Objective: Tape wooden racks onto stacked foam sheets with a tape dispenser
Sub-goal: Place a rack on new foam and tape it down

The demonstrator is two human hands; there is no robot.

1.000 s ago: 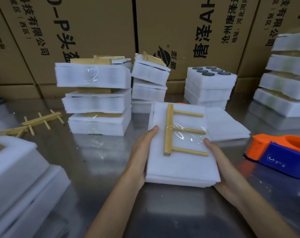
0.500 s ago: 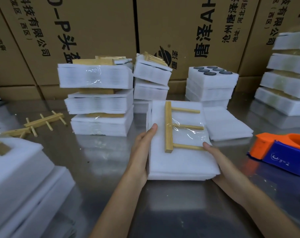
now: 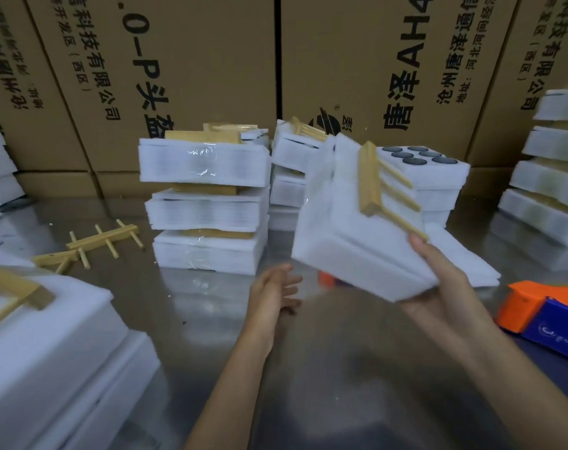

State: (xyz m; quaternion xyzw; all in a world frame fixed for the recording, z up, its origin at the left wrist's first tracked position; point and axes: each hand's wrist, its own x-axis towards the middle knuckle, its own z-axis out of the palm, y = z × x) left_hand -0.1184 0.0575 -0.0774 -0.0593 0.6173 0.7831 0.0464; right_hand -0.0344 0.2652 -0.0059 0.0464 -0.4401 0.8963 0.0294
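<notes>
At the near left, a foam block (image 3: 58,345) with a wooden piece on top lies on the steel counter (image 3: 191,303). Beyond it, two loose wooden racks (image 3: 104,241) lie flat on the counter. Next comes a pile of three taped foam bundles (image 3: 208,203), each with a rack on top. The left hand (image 3: 272,293) hovers low over the counter with fingers loosely spread, holding nothing. Right of it, the foam stack (image 3: 357,235) is lifted off the counter and tilted, its taped wooden rack (image 3: 378,183) facing up and right. The right hand (image 3: 445,274) grips its lower right corner, thumb on top. At the far right, the orange and blue tape dispenser (image 3: 542,316) rests on the counter.
</notes>
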